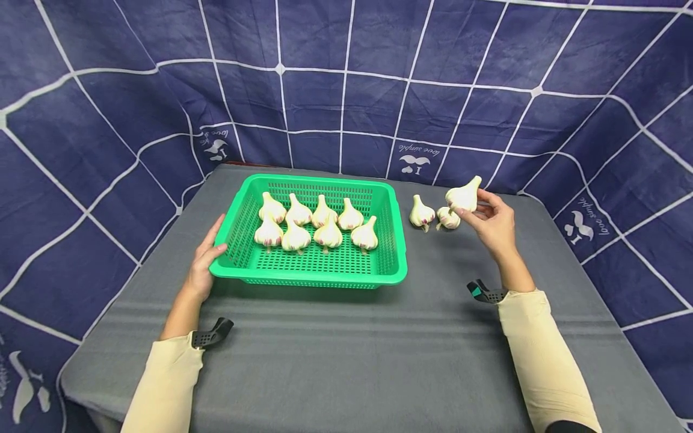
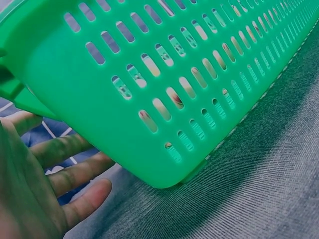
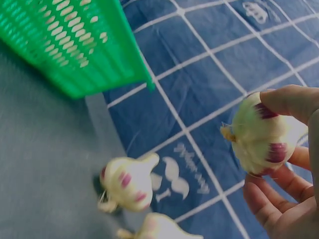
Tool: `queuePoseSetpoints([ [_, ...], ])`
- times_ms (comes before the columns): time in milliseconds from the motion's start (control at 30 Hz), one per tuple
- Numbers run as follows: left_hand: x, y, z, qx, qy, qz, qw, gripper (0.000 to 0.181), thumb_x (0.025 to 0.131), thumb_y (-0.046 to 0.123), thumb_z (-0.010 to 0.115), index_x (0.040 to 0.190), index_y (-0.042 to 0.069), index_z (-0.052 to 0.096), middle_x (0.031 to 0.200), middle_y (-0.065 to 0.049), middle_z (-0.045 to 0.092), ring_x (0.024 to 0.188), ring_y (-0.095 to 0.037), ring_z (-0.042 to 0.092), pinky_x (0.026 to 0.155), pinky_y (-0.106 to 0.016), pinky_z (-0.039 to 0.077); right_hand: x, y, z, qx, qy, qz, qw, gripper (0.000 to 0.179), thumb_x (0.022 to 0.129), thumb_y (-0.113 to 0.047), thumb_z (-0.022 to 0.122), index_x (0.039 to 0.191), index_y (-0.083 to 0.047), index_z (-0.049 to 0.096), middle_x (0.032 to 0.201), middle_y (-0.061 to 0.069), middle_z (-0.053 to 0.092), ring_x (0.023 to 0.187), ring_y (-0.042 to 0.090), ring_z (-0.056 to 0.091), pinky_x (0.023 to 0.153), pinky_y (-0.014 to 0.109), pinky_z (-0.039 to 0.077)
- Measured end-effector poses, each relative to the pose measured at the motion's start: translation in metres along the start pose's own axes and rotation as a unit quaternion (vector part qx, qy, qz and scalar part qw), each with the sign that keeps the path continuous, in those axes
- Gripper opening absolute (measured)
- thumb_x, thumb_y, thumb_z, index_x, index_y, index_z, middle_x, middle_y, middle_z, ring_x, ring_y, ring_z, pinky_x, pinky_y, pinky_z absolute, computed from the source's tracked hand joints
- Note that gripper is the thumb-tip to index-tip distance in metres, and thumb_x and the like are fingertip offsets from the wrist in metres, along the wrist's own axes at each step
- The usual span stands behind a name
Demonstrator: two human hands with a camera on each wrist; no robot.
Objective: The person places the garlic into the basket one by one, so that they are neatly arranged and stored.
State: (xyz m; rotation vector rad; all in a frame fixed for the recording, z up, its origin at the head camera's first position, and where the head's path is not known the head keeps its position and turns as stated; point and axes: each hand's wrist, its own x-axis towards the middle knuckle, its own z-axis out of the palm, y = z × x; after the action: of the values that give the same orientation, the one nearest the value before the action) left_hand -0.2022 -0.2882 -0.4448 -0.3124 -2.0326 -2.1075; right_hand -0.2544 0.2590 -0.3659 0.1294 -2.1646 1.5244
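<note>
My right hand (image 1: 495, 225) pinches a garlic bulb (image 1: 463, 195) between thumb and fingers, raised over the right part of the table, its stem pointing up. In the right wrist view the held garlic bulb (image 3: 264, 134) shows purple patches and its root end. Two more bulbs lie close by, one garlic bulb (image 1: 421, 213) beside the basket and another garlic bulb (image 1: 447, 218) partly behind the raised one. My left hand (image 1: 203, 264) holds the left rim of a green plastic basket (image 1: 308, 276), thumb over the rim, fingers (image 2: 82, 174) along the outside.
Inside the basket, several garlic bulbs (image 1: 296, 237) stand in two rows, stems up. A grey cloth covers the table (image 1: 346, 355). Blue curtain fabric (image 1: 346, 90) with white lines hangs behind and on both sides.
</note>
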Motion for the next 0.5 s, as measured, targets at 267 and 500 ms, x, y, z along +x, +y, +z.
queuePoseSetpoints([
  [267,0.001,0.002,0.001,-0.006,-0.006,-0.004,1.0,0.064,0.094,0.007,0.039,0.157,0.005,0.023,0.157,-0.019,0.023,0.128,-0.009,0.036,0.1,-0.015,0.03,0.002,-0.027,0.023,0.014,-0.038,-0.03,0.9987,0.054,0.078,0.011,0.075,0.128,0.015,0.055,0.108,-0.005,0.058,0.09,0.004,0.06,0.078,0.014,0.049],
  [500,0.001,0.0,0.0,-0.011,-0.004,-0.002,0.9999,0.063,0.095,0.007,0.038,0.157,0.006,0.025,0.155,-0.012,0.029,0.126,-0.008,0.037,0.099,-0.015,0.031,-0.002,-0.061,0.042,0.005,-0.065,-0.052,0.9965,0.055,0.077,0.008,0.077,0.127,0.016,0.055,0.111,0.003,0.055,0.092,0.006,0.059,0.078,0.016,0.05],
])
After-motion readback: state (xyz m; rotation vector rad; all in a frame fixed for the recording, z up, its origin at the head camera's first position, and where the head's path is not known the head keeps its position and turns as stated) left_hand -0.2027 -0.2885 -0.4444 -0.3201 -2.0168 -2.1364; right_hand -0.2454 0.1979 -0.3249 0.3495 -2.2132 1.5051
